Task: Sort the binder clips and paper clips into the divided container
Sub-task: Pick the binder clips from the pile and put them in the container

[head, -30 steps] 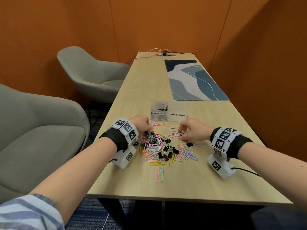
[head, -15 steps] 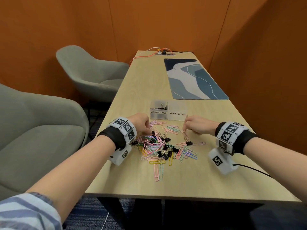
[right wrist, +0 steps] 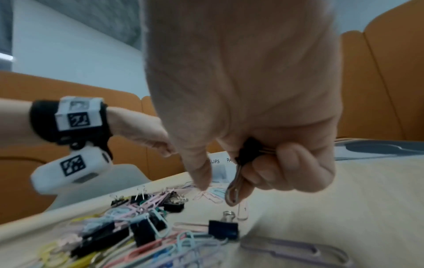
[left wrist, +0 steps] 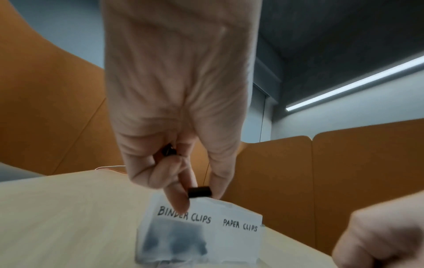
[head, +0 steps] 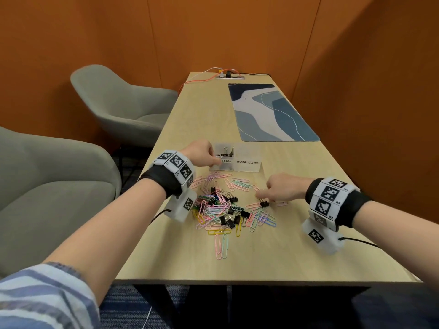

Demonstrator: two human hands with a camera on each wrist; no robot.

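Light wood bench (head: 285, 257). Binder clips (head: 234, 199) black with silver wire handles; paper clips (head: 219, 245) pink, yellow, mint, lilac, blue, green. Divided container (head: 247, 166) translucent white, black handwritten labels. Mat (head: 268, 112) at far right edge: navy, grey-blue and cream waves. Chairs (head: 118, 100) grey. Walls (head: 71, 32) orange. Sleeve (head: 42, 300) blue-white striped. Wristbands (head: 332, 200) black with black-and-white markers.

A clear divided container (head: 247, 166) stands on the table, its front labelled "BINDER CLIPS" on the left and "PAPER CLIPS" on the right. The left compartment holds black binder clips (head: 224, 153) (the right one's contents cannot be made out). Nearer the person lies a mixed heap of pastel paper clips (head: 215, 211) and black binder clips (head: 231, 218).
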